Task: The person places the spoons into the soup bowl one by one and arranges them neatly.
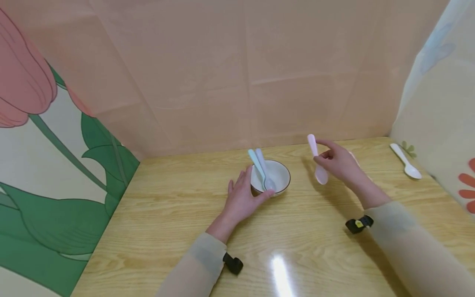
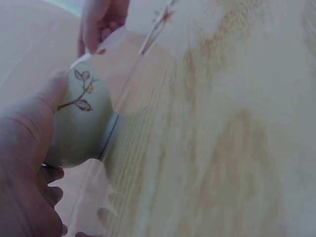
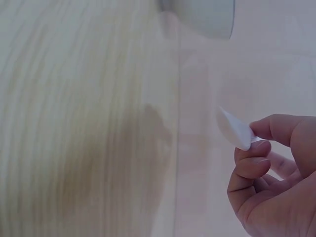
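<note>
A small white bowl with a dark rim stands on the table, and a sprig pattern shows on its side in the left wrist view. My left hand grips it from the left, the thumb at the near rim and the fingers round the far-left side. Inside lean a light teal spoon and a pale blue-lilac spoon, handles up past the far rim. To the right of the bowl, my right hand pinches a pink spoon midway, its handle up and its scoop down, held over the table.
A white spoon lies at the table's far right, near the patterned side cloth. Part of a pale pink thing shows behind my right wrist, mostly hidden. A pinkish cloth rises along the table's back edge.
</note>
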{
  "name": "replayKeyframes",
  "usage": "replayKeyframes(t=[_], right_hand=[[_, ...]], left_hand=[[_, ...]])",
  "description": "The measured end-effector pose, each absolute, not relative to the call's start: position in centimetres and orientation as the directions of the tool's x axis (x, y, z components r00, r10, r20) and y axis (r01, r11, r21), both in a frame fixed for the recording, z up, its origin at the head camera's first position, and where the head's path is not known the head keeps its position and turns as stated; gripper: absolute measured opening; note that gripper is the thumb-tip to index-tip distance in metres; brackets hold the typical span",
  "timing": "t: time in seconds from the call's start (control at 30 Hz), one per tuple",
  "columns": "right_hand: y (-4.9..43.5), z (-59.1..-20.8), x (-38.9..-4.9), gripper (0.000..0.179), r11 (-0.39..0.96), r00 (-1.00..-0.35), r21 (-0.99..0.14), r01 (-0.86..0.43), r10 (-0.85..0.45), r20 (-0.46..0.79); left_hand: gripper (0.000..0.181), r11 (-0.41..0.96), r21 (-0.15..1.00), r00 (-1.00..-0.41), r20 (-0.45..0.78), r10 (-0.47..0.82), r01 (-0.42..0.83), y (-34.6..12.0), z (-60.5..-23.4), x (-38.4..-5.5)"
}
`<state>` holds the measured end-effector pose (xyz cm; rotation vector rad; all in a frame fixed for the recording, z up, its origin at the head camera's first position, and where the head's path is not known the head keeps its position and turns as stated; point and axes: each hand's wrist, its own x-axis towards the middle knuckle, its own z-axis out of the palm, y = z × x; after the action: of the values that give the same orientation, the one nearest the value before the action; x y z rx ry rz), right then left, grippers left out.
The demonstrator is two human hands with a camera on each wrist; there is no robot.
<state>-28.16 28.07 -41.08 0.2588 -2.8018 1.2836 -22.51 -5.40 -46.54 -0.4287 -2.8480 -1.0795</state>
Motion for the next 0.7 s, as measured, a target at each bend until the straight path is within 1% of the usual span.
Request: replayKeyframes(t=[0.13,0.43,0.7], right_hand=[[26.8,-40.7,-28.1,0.069,0.598,-0.979,-0.776,-0.203,-0.135,0.153],[24.4,-39.9,-28.2,0.069,0.535,-0.976,-0.817,-0.217,-0.123,0.178],[22.1,-39.5,-28.3,0.072,0.445,-0.974,-0.868,-0.219,-0.154,0.167]], left_hand=[[0.108,0.716,0.640,-0.960,0.161,0.231,0.279,-5.3,-46.5,-22.5],[0.109,0.716,0.643,-0.961,0.155,0.227,0.273,-5.2,-46.5,-22.6],[0.109,0.716,0.646,-0.964,0.144,0.225,0.264,-5.3,-46.4,-22.6]])
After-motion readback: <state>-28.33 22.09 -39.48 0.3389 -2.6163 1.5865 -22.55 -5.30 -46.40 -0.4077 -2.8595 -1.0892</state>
